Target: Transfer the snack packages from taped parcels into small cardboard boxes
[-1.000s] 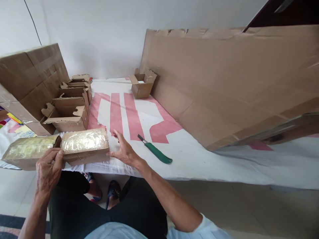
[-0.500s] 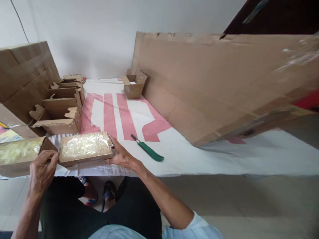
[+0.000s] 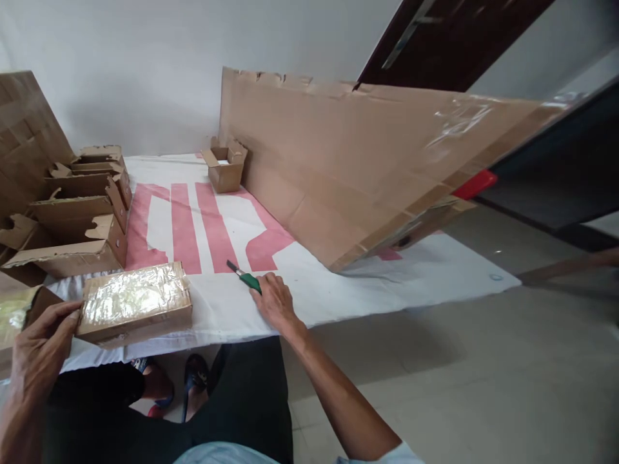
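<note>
A taped cardboard box [image 3: 140, 298] lies near the table's front edge, shiny clear tape covering its top. At its left end, my left hand [image 3: 44, 345] grips the edge with thumb and fingers drawn together. To the right of the box, my right hand [image 3: 276, 301] is closed around the green handle of a knife [image 3: 249, 280]. The knife lies low over the tabletop, with its dark tip pointing away to the left. A second taped box [image 3: 13, 309], partly cut off by the frame, sits at far left beside my left hand.
Several open cardboard boxes [image 3: 77, 248] stand in a row at left, against a large carton [image 3: 31, 138]. A small open box [image 3: 226, 177] is at the back. A big cardboard sheet [image 3: 338, 167] leans over the right of the white-and-pink tablecloth [image 3: 309, 293]. Another person's hand [image 3: 607, 258] shows at far right.
My right hand has left the box's right end and moved right onto the green knife handle. My left hand stays at the box's left end. The view has swung right.
</note>
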Tool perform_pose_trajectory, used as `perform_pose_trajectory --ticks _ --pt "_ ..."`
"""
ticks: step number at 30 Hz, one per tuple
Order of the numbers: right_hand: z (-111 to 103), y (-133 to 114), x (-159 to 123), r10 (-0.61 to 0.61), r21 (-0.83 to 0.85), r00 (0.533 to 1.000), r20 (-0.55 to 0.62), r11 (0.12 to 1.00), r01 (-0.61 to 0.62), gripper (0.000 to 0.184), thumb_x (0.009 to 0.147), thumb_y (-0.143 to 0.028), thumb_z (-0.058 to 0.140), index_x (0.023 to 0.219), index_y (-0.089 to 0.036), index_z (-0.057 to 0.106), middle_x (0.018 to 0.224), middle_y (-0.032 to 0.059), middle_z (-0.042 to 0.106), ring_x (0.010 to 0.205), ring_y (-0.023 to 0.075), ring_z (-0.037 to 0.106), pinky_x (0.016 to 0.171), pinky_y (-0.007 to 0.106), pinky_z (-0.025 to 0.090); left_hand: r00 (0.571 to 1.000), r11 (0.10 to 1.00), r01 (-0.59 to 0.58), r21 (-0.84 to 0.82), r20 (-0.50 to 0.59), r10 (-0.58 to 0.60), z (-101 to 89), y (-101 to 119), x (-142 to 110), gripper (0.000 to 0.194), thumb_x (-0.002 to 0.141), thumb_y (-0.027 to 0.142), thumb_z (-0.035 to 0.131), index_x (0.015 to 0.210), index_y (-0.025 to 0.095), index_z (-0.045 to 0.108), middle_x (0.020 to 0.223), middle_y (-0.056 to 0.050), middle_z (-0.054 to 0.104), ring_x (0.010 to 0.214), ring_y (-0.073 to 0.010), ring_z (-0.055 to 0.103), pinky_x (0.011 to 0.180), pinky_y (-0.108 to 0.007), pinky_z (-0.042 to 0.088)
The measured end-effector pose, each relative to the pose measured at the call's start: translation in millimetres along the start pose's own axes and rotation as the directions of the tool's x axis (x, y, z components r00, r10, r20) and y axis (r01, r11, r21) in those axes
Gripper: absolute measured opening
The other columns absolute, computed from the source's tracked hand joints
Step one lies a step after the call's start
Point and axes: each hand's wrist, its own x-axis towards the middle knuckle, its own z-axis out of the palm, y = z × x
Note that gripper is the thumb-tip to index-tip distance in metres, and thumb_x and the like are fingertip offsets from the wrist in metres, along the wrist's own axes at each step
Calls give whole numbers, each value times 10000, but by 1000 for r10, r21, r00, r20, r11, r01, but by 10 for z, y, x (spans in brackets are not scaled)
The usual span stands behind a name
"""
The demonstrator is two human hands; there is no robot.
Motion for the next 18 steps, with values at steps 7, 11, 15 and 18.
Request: perform_pose_trajectory --ticks 7,11,15,18 --pt "114 -346 -170 -54 641 990 129 766 -42 419 1059 -596 514 1092 -212 678 875 21 635 704 189 564 650 313 501 995 1000 4 10 97 -5 -84 88 112 361 817 590 865 963 260 869 966 14 851 889 -231 747 663 -248 585" --pt "169 -875 -372 -221 921 916 334 282 -267 599 956 -788 643 1079 -206 708 839 6 653 579 130 500 523 269 417 986 999 39 27 163 -43 -131 137 148 478 716 666 891 895 224 861 909 -65 841 832 -258 748 643 -282 586" --pt "150 -1222 -457 -292 917 895 338 318 -242 612 953 -828 642 959 -218 685 701 -17 612 578 141 506 554 280 440 978 1000 14 -5 210 -13 -160 146 41 447 719 648 904 864 231 839 900 -74 826 845 -263 761 681 -293 610" --pt "118 -1289 -452 -293 913 899 326 345 -218 627 951 -845 636 935 -219 668 669 -22 603 566 139 499 571 286 455 985 999 -5 -51 173 14 -148 139 -99 406 764 610 882 882 225 829 940 -85 828 859 -255 769 712 -296 627"
